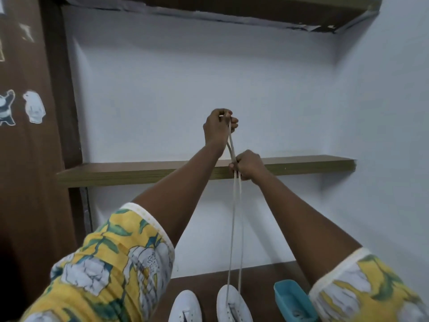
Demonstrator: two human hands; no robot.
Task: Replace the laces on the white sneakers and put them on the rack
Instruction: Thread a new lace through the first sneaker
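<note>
Two white sneakers stand toes forward on the brown surface at the bottom: the left sneaker (185, 306) and the right sneaker (233, 304). A white lace (235, 228) rises in two strands from the right sneaker up to my hands. My left hand (219, 127) is raised highest and pinches the two ends of the lace between its fingertips. My right hand (247, 165) is lower and grips both strands together in front of the shelf edge.
A brown wall shelf (116, 174) runs across the middle, with another shelf (232, 10) above. A teal plastic tray (293, 298) sits right of the sneakers. A brown door with stickers (23, 108) is at left. White walls close in behind and at right.
</note>
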